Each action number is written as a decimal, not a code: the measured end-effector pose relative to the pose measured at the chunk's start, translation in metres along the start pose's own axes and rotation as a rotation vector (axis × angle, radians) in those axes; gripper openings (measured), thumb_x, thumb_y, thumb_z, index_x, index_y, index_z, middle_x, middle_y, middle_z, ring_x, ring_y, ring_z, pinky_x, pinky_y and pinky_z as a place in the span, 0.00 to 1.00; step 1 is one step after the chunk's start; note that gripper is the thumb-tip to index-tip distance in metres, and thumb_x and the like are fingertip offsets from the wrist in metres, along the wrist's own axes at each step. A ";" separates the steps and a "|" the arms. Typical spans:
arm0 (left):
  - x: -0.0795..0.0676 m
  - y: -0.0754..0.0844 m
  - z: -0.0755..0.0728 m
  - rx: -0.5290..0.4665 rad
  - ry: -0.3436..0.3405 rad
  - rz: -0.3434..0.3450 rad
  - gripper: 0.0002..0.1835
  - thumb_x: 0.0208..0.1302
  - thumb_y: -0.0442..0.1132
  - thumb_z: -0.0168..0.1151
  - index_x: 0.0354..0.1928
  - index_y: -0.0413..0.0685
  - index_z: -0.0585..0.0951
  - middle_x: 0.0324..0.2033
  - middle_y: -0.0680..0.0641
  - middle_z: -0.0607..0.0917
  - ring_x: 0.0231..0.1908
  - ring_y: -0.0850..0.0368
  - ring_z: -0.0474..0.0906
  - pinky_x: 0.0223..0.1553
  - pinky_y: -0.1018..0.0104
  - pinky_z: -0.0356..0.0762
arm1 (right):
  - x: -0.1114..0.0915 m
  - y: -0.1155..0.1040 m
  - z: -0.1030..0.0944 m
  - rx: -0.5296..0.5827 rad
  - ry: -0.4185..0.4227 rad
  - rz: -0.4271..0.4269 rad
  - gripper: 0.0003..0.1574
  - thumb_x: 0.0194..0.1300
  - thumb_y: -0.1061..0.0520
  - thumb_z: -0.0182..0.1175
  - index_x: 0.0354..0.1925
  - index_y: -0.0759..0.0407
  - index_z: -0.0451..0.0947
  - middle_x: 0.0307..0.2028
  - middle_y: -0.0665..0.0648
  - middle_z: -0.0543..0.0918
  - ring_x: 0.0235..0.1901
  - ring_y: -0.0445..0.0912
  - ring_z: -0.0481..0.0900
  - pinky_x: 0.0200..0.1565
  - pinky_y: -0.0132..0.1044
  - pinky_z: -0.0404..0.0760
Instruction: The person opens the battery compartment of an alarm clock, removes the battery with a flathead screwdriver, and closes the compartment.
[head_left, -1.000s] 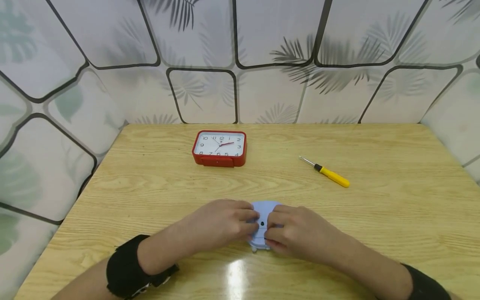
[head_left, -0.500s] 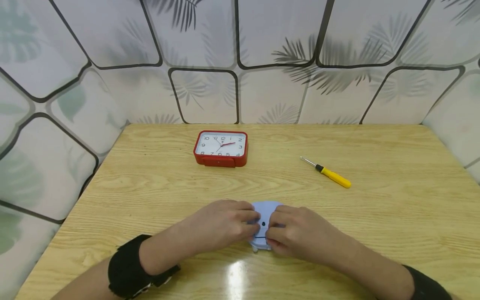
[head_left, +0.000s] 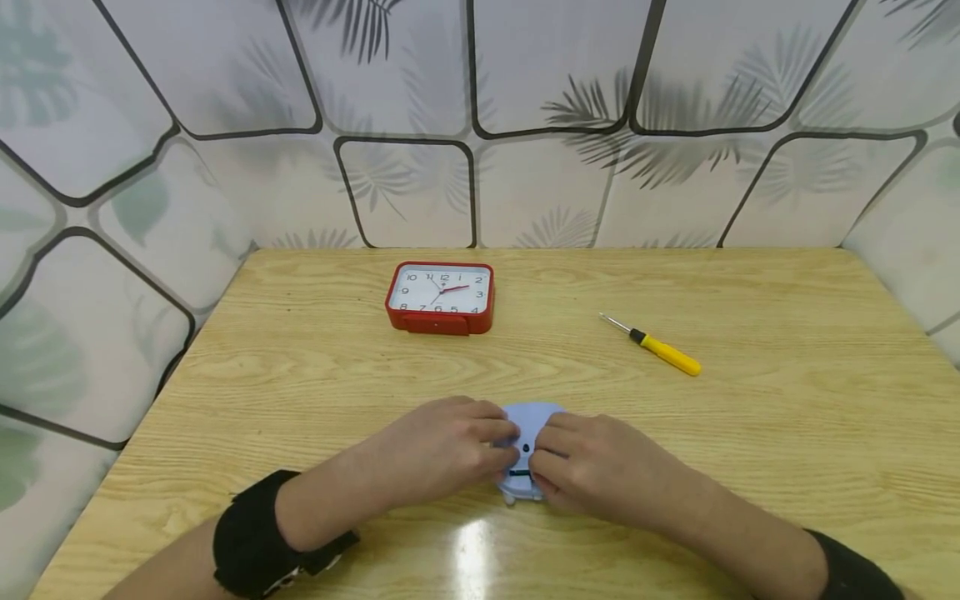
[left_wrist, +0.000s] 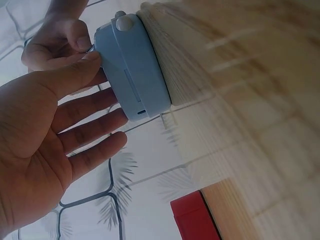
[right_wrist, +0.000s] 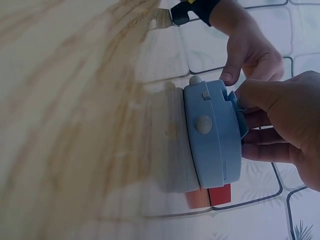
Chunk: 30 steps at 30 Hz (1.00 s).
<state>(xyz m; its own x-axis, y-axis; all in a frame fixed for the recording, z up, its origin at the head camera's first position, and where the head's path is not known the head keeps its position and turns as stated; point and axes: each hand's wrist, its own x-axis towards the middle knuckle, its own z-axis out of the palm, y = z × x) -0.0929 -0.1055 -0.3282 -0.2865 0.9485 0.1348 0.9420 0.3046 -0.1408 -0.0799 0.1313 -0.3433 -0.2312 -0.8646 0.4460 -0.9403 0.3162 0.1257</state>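
Note:
A small light-blue plastic device (head_left: 532, 413) with rounded corners lies flat on the wooden table, a dark hole in its upper face. Two pale round pegs (right_wrist: 204, 124) stick out of its side in the right wrist view. My left hand (head_left: 450, 446) holds its left part, the thumb and fingertips touching the upper face and edge. From the right, my right hand (head_left: 600, 458) pinches a thin blue cover (right_wrist: 241, 119), which stands tilted up from the case. Under the cover a dark slit shows near the front edge. The fingers hide much of the upper face.
A red alarm clock (head_left: 439, 297) lies face up behind the hands on the left. Farther right is a screwdriver (head_left: 651, 344) with a yellow handle. A patterned wall covering (head_left: 540, 192) closes off the back of the table (head_left: 322, 358).
The slit near the device's front edge has gone from a faint line to a wider dark gap as the cover lifts. Both hands stay almost in place.

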 end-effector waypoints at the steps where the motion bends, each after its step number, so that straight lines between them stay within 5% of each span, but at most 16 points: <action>1: 0.000 0.000 0.001 -0.011 0.002 -0.002 0.11 0.68 0.47 0.64 0.49 0.58 0.88 0.50 0.54 0.87 0.52 0.59 0.82 0.55 0.68 0.79 | 0.000 0.000 0.000 -0.007 0.003 -0.009 0.08 0.50 0.57 0.72 0.29 0.53 0.81 0.27 0.46 0.82 0.30 0.38 0.77 0.33 0.25 0.79; 9: -0.002 -0.002 0.003 -0.091 0.003 -0.038 0.11 0.67 0.48 0.66 0.48 0.58 0.88 0.50 0.54 0.87 0.53 0.60 0.81 0.54 0.68 0.79 | -0.001 0.001 -0.003 0.021 0.008 -0.018 0.02 0.60 0.58 0.64 0.31 0.54 0.81 0.28 0.46 0.82 0.30 0.37 0.77 0.32 0.23 0.79; 15: -0.001 -0.003 0.004 -0.101 0.022 -0.041 0.12 0.65 0.48 0.68 0.47 0.56 0.88 0.50 0.54 0.87 0.52 0.60 0.81 0.54 0.68 0.79 | -0.002 0.006 -0.009 0.029 0.037 -0.018 0.04 0.63 0.58 0.59 0.31 0.55 0.80 0.27 0.46 0.80 0.29 0.37 0.76 0.30 0.22 0.78; 21: 0.000 -0.003 0.001 -0.127 -0.032 -0.055 0.13 0.62 0.48 0.70 0.48 0.57 0.88 0.52 0.55 0.87 0.54 0.59 0.81 0.57 0.68 0.78 | -0.004 0.013 -0.019 0.017 0.046 0.044 0.11 0.64 0.59 0.52 0.30 0.56 0.80 0.29 0.48 0.81 0.29 0.38 0.78 0.30 0.24 0.79; 26: -0.001 -0.005 -0.002 -0.137 -0.092 -0.048 0.16 0.60 0.50 0.72 0.51 0.64 0.87 0.55 0.54 0.85 0.56 0.57 0.79 0.60 0.66 0.76 | -0.008 0.022 -0.026 -0.037 0.040 0.153 0.01 0.55 0.62 0.64 0.29 0.57 0.80 0.29 0.49 0.80 0.29 0.39 0.78 0.28 0.28 0.80; 30: -0.002 -0.006 -0.002 -0.105 -0.112 -0.019 0.16 0.61 0.51 0.70 0.52 0.67 0.87 0.57 0.52 0.84 0.56 0.55 0.79 0.60 0.64 0.76 | -0.014 0.032 -0.028 -0.090 -0.007 0.256 0.11 0.44 0.65 0.73 0.28 0.57 0.80 0.27 0.49 0.80 0.27 0.40 0.77 0.26 0.29 0.78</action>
<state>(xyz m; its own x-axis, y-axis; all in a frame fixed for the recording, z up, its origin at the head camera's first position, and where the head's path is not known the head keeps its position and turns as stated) -0.0974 -0.1092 -0.3256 -0.3163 0.9483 0.0252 0.9478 0.3170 -0.0348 -0.1001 0.1641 -0.3205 -0.4608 -0.7545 0.4673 -0.8250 0.5583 0.0879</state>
